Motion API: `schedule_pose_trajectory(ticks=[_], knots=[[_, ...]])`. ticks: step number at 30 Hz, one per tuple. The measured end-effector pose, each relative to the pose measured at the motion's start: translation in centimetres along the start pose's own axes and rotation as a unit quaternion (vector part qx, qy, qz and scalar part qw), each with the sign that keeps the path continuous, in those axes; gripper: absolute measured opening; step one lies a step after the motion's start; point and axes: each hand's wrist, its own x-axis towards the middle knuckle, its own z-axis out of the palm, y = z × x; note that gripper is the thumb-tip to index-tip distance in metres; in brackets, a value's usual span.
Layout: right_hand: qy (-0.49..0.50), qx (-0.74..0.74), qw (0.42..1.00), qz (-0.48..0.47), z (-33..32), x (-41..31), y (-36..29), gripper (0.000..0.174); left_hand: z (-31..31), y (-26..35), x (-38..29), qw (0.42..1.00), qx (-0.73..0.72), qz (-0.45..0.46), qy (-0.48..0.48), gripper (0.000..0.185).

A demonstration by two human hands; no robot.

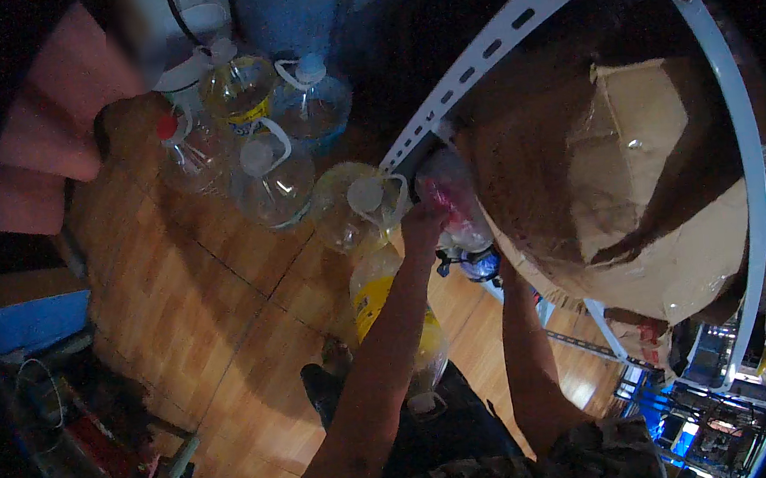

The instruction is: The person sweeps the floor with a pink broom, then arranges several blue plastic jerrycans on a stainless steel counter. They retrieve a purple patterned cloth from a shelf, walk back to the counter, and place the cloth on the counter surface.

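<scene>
My left hand (425,217) reaches forward against a clear plastic container (462,201) with something pink-red showing on it. Its fingers are too dark to tell whether they grip. My right forearm (531,355) runs up behind the lower edge of a brown cardboard piece (622,235), which hides the right hand. Beside my left wrist stands a large clear plastic bottle (344,205) with a white cap and handle. Under my left forearm lies another large bottle with a yellow label (374,299), its capped neck towards my body. A blue object (480,265) sits below the pink-red container.
More large handled bottles stand on the wood-look floor, among them a red-capped one (194,159), a white-capped one (276,186) and a blue-capped one (313,104). A white slotted metal frame (477,59) surrounds the cardboard at right. Dark clutter (96,425) lies lower left.
</scene>
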Motion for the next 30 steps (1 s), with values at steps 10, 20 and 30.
schedule_pose_trajectory(ticks=[10, 20, 30], knots=[[-0.078, 0.021, 0.995, -0.053, 3.5, 2.1, -1.8, 0.065, -1.5, -2.9, 2.6, 0.900, 0.289, 0.312, 0.096, 0.030], [-0.051, -0.014, 0.998, -0.028, 5.0, 5.5, -0.9, 0.064, -2.7, -2.4, -0.7, 0.633, 0.645, 0.426, -0.045, 0.039], [-0.204, 0.232, 0.943, -0.123, 3.5, 4.3, -0.1, 0.065, -1.3, -2.2, 3.6, 0.710, 0.647, 0.277, -0.024, 0.034]])
